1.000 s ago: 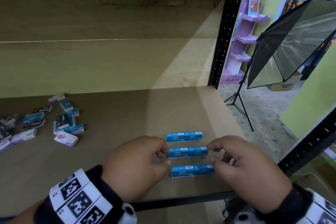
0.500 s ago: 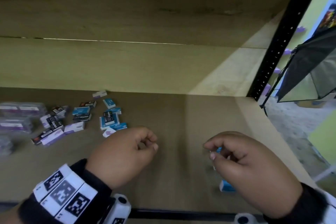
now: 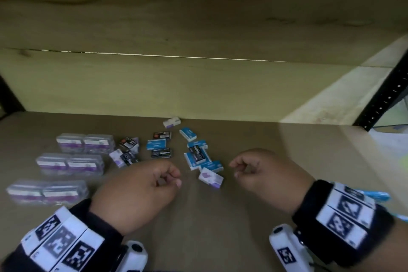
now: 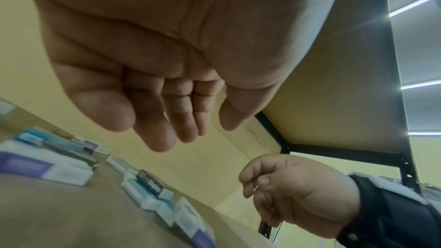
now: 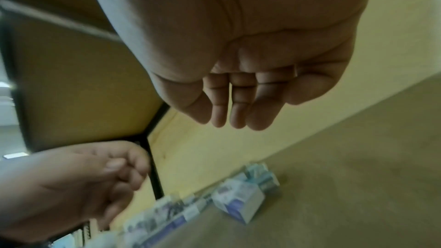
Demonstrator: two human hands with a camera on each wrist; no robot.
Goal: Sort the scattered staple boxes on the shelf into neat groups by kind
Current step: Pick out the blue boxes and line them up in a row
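Observation:
Small staple boxes lie scattered on the shelf board (image 3: 220, 232): blue ones (image 3: 156, 144), black ones (image 3: 161, 153) and white-and-purple ones (image 3: 210, 178). One black box rests on a blue box (image 3: 197, 155). My left hand (image 3: 171, 178) hovers just in front of the pile, fingers loosely curled and empty, as the left wrist view confirms (image 4: 167, 120). My right hand (image 3: 238, 168) hangs to the right of the white-and-purple box, also loosely curled and empty (image 5: 226, 112). A long blue box (image 3: 375, 195) peeks out behind my right wrist.
Clear-wrapped packs of purple-labelled boxes stand in three rows at the left (image 3: 85, 143), (image 3: 69, 164), (image 3: 46, 192). A wooden back panel (image 3: 198, 86) closes the shelf behind. A black perforated upright (image 3: 386, 95) marks the right end.
Both hands have left the row of long blue boxes at the right and moved left to the scattered pile. The view has swung left with them. Neither hand holds anything.

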